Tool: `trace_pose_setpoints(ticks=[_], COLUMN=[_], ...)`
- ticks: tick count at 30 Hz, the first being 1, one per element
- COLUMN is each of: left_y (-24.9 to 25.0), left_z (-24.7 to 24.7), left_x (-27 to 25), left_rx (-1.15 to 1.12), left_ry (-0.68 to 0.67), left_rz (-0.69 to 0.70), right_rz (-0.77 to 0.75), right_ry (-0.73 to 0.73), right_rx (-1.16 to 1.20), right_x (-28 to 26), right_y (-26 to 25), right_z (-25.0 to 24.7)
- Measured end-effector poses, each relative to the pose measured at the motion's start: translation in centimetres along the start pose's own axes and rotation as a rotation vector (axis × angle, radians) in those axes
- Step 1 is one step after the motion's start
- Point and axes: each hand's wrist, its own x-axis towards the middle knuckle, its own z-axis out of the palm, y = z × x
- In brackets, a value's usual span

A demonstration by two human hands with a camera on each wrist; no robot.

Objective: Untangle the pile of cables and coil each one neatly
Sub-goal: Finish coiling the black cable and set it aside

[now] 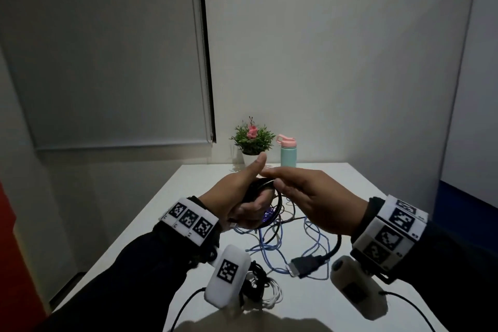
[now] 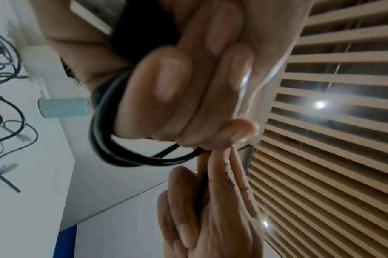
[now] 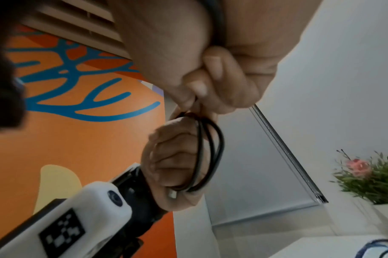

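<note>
— Black cable (image 1: 277, 198)?
— Wound into a few loops, held up above the tabletop (image 1: 336, 183), well off its surface. Coil gripped in the left hand (image 1: 242, 196), fingers curled round the bundle, thumb sticking up. Seen clearly from the left wrist too: black loops (image 2: 104, 139) bulging out past the curled fingers (image 2: 166, 90).
— And the right hand (image 1: 318, 202)?
— Meeting the left at the top of the coil. Grip there a pinch: fingertips pressed on a strand of the same black cable (image 3: 210, 148), shown from the right wrist with the fingers (image 3: 213, 73) bent down onto it.
— Loose end?
— Trailing under the right palm and down to a wide black plug (image 1: 307, 264) with a pale tip, just above or on the tabletop; cannot tell which.
— Rest of the pile?
— Blue cables (image 1: 310, 240) and thin dark ones tangled together on the tabletop beneath the hands. Nearer the body, a bundle of white cable (image 1: 272, 294) beside some black cord, partly hidden by the left wrist camera (image 1: 229, 275).
— Further out?
— Small potted plant (image 1: 252, 140) with a pink flower and a teal bottle (image 1: 288, 153) with a pink lid, side by side at the far edge of the tabletop. Grey roller blind (image 1: 107, 62) on the wall at left.
</note>
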Motion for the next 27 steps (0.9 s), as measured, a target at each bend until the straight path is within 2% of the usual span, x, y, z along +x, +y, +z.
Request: trace_pose_setpoints(ticks=[2,5,7,9,12,15,18,21,25,27], left_y=[-0.3,-0.9,-1.4,-1.9,-2.0,-1.6,-1.5,-1.7,-2.0,-1.9], left_z=[0.4,1.1,1.4,1.5,1.3,1.0,1.5,2.4,3.7,4.2], left_x=[0.3,1.2,1.4,1.2,0.2,-0.7,-0.8,-0.4,0.2,0.5], left_rx=[0.046,0.070,0.043,0.076,0.097,-0.024,-0.161,-0.290,-0.430,-0.410], left_ry=[0.125,0.515,0.589,0.549,0.539,0.507,0.449,0.388,0.283,0.257], left_rz=[0.036,0.126,0.201,0.252,0.221,0.170,0.135,0.118,0.108,0.119], right_rz=[0.041,0.111,0.125,0.127,0.146,0.138,0.223,0.246,0.081,0.062], right_ry=[0.038,0.183,0.219,0.179,0.020,-0.100,-0.084,0.109,0.528,0.633], right_rx=[-0.041,-0.085,-0.087,-0.029,0.067,-0.200,-0.427,-0.446,-0.296,-0.177], right_x=[0.1,0.4,0.6,0.4,0.0,-0.3,-0.2,0.3,1.8,2.6], right_y=[0.1,0.7,0.8,1.0,1.7,3.2,4.2,4.7,4.0,3.8], right_z=[0.5,1.1,1.1,0.7,-1.0,-2.6,-2.6,-1.4,-0.3,0.0])
